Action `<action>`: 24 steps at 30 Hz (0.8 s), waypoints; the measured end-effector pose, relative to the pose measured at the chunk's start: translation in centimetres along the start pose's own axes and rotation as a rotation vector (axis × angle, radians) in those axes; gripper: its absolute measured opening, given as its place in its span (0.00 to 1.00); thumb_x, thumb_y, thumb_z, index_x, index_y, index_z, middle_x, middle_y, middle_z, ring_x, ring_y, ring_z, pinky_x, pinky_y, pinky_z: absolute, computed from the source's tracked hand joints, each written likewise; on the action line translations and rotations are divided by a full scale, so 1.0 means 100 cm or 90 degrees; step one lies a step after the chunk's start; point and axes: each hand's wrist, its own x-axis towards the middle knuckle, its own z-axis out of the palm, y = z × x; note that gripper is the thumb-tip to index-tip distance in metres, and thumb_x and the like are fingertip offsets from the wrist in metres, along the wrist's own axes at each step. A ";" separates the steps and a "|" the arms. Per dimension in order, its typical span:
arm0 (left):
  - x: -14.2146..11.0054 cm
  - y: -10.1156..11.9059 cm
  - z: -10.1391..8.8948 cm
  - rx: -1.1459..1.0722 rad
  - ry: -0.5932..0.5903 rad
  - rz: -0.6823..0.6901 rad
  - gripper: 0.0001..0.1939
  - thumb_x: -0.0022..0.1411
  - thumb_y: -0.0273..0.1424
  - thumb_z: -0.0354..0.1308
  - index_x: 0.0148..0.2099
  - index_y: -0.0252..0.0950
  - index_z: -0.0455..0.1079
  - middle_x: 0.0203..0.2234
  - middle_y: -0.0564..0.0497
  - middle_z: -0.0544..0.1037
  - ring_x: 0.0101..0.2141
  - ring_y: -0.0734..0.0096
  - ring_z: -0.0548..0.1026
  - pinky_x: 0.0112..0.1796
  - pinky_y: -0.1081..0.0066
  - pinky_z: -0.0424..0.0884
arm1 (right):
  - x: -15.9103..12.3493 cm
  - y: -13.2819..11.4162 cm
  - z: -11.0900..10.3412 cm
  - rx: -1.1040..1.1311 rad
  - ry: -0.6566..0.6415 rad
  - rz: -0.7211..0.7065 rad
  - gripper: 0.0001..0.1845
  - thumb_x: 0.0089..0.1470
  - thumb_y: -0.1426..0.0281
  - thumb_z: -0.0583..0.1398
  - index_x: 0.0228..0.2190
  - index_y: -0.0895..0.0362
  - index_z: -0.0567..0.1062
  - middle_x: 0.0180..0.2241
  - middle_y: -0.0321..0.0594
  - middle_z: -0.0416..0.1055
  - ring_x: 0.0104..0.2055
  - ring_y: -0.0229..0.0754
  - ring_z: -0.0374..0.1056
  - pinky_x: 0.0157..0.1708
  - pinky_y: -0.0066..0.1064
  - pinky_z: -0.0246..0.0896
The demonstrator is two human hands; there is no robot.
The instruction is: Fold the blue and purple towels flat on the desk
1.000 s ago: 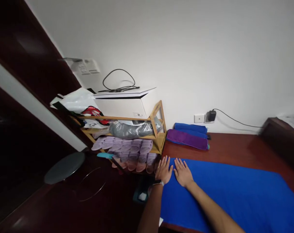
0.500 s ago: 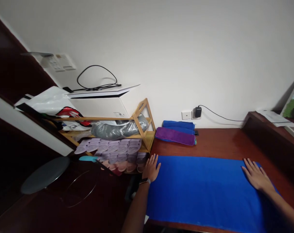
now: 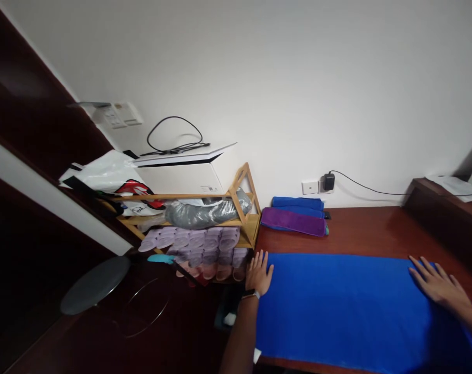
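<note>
A blue towel [image 3: 337, 306] lies spread out flat on the reddish-brown wooden table [image 3: 368, 228]. At its far left corner rests my left hand [image 3: 259, 275], palm down with fingers apart, a dark watch on the wrist. My right hand [image 3: 440, 285] is near the far right corner, also palm down, its fingers spread on the cloth and towards its edge. Behind the towel, close to the wall, lie a folded purple towel [image 3: 294, 221] and folded blue towels [image 3: 298, 203].
Left of the table stands a wooden rack [image 3: 251, 228] with rows of slippers [image 3: 204, 239], a white box [image 3: 181, 176] and a coiled black cable [image 3: 175, 148]. A round stool [image 3: 95, 285] is at the lower left. A charger [image 3: 328, 181] sits in the wall socket.
The camera view has turned slightly left, so everything appears further right. My right hand looks turned a little more sideways; both hands stay at the towel's far corners.
</note>
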 end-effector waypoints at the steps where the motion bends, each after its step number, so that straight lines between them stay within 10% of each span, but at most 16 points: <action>1: -0.001 0.000 -0.001 -0.001 -0.003 -0.001 0.32 0.77 0.43 0.41 0.77 0.37 0.50 0.75 0.43 0.52 0.73 0.57 0.50 0.70 0.51 0.52 | 0.004 -0.005 -0.003 0.000 -0.021 0.015 0.39 0.60 0.51 0.44 0.63 0.51 0.73 0.69 0.52 0.61 0.70 0.66 0.58 0.62 0.62 0.55; 4: -0.003 0.002 -0.005 -0.001 -0.018 -0.003 0.33 0.77 0.43 0.41 0.77 0.35 0.50 0.75 0.42 0.51 0.73 0.56 0.48 0.70 0.52 0.52 | 0.012 -0.065 -0.021 -0.007 -0.024 0.034 0.38 0.62 0.55 0.45 0.64 0.61 0.71 0.68 0.60 0.62 0.68 0.68 0.60 0.62 0.62 0.55; 11: -0.002 0.002 -0.004 -0.010 -0.015 0.001 0.33 0.77 0.43 0.41 0.77 0.34 0.50 0.75 0.41 0.51 0.73 0.55 0.49 0.70 0.51 0.51 | -0.079 -0.387 -0.051 0.172 -0.075 -0.340 0.35 0.69 0.59 0.42 0.69 0.61 0.63 0.70 0.49 0.60 0.73 0.53 0.54 0.71 0.50 0.46; 14: 0.000 -0.002 0.002 -0.010 -0.004 0.011 0.33 0.77 0.42 0.41 0.77 0.34 0.49 0.74 0.40 0.52 0.73 0.54 0.50 0.70 0.49 0.52 | -0.118 -0.466 -0.045 0.254 -0.156 -0.438 0.34 0.70 0.57 0.43 0.71 0.57 0.58 0.72 0.43 0.52 0.75 0.51 0.47 0.74 0.49 0.40; 18: 0.002 -0.006 0.009 -0.003 0.021 0.019 0.32 0.77 0.42 0.40 0.77 0.37 0.48 0.74 0.41 0.54 0.73 0.54 0.52 0.69 0.47 0.53 | -0.108 -0.435 -0.037 0.253 -0.184 -0.395 0.35 0.70 0.56 0.44 0.72 0.55 0.56 0.73 0.43 0.50 0.76 0.51 0.43 0.74 0.52 0.37; 24: 0.006 -0.009 0.014 0.007 0.024 0.026 0.33 0.77 0.45 0.39 0.76 0.36 0.50 0.74 0.41 0.54 0.72 0.55 0.52 0.69 0.50 0.53 | -0.035 -0.183 -0.027 0.099 -0.133 -0.125 0.40 0.67 0.52 0.40 0.72 0.59 0.55 0.73 0.47 0.52 0.76 0.52 0.44 0.73 0.53 0.39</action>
